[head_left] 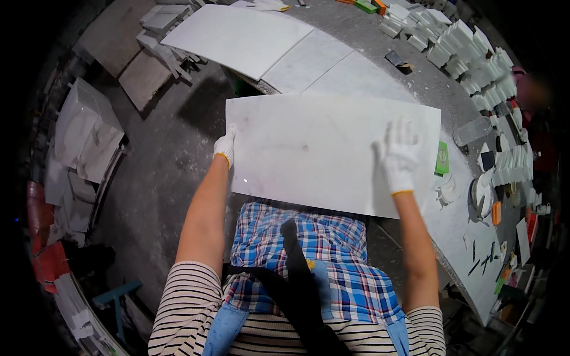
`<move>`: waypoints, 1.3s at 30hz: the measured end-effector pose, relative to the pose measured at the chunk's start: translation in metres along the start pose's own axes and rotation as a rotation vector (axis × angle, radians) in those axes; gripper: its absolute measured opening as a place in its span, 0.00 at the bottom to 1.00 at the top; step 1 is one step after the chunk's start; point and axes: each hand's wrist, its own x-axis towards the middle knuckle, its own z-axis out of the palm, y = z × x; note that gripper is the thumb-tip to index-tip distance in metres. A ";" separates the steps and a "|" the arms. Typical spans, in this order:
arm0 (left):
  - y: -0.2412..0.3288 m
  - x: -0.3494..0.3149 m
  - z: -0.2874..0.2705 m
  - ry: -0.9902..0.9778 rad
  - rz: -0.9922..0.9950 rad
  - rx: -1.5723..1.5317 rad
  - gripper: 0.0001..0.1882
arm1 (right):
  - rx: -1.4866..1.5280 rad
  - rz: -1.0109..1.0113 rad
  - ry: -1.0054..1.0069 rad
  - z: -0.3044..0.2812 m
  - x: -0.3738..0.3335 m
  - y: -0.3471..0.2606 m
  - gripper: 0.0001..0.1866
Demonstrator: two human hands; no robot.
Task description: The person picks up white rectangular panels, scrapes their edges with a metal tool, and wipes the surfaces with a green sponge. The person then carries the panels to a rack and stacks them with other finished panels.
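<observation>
Head view, looking down my own front: I am holding a large white stone slab (329,151) flat in front of my chest, over my plaid apron. My left hand (225,148), gloved in white, grips the slab's left edge, fingers curled around it. My right hand (400,155), also gloved, lies spread and flat on the slab's top near its right end; whether its thumb hooks under I cannot tell. The two hands are well apart.

The slab's far edge hangs over the near rim of the grey workbench (427,89), but I judge it not yet set down. On the bench beyond lie other pale slabs (279,44), already placed, and rows of small white blocks (475,59) to the right. More stone stands stacked on the floor at left.
</observation>
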 end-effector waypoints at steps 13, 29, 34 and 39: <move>0.008 -0.005 0.003 -0.008 0.007 0.032 0.43 | 0.104 -0.038 -0.247 -0.021 -0.045 -0.020 0.35; -0.019 -0.030 -0.008 0.000 -0.067 -0.006 0.39 | 1.049 0.809 -0.124 -0.024 0.006 0.101 0.25; -0.046 -0.065 -0.052 -0.213 -0.210 -0.582 0.27 | 0.997 0.817 -0.127 -0.070 0.046 0.050 0.18; -0.018 -0.093 -0.131 0.056 -0.203 -0.666 0.31 | 1.133 0.809 -0.259 -0.089 0.119 -0.022 0.17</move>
